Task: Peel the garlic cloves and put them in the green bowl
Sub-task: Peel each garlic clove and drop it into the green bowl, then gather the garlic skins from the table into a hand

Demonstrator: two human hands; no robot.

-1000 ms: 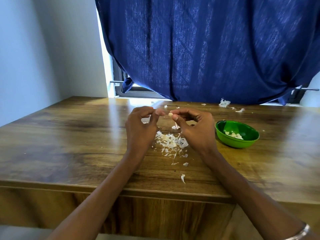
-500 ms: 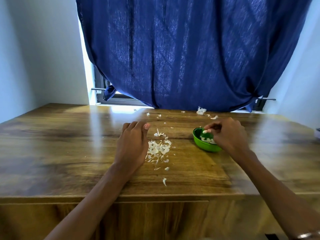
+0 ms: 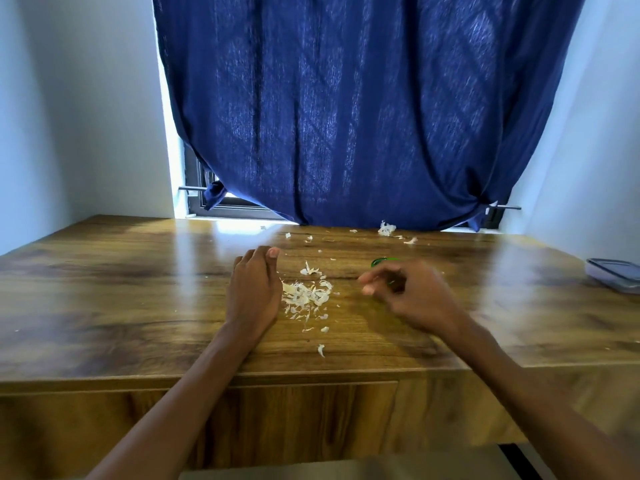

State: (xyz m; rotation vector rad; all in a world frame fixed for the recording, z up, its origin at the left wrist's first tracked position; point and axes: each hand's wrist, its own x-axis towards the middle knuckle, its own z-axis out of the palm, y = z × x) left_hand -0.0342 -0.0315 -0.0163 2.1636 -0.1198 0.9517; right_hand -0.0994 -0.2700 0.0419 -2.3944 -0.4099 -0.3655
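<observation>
The left hand [image 3: 254, 289] rested on the wooden tabletop [image 3: 121, 289] at about 9 o'clock from the pile of garlic skins [image 3: 306, 295], fingers curled loosely under and holding nothing that showed. More scraps of skin lay scattered toward 12 o'clock, with a larger clump [image 3: 386, 229] near the blue curtain [image 3: 346, 116].

The right hand [image 3: 412, 296] hovered at 3 o'clock from the pile, motion-blurred, fingers loosely bent; nothing showed between them, though the blur made that uncertain. It covered most of the green bowl [image 3: 382, 261], only a sliver of rim peeking out at its 11 o'clock. No unpeeled clove was visible.

The step looked to be fetching the next clove. Doing it well meant taking a whole clove rather than loose skin, and clearing the bowl's rim so it did not tip.

A lidded container [image 3: 614, 276] sat at the tabletop's far right edge.
</observation>
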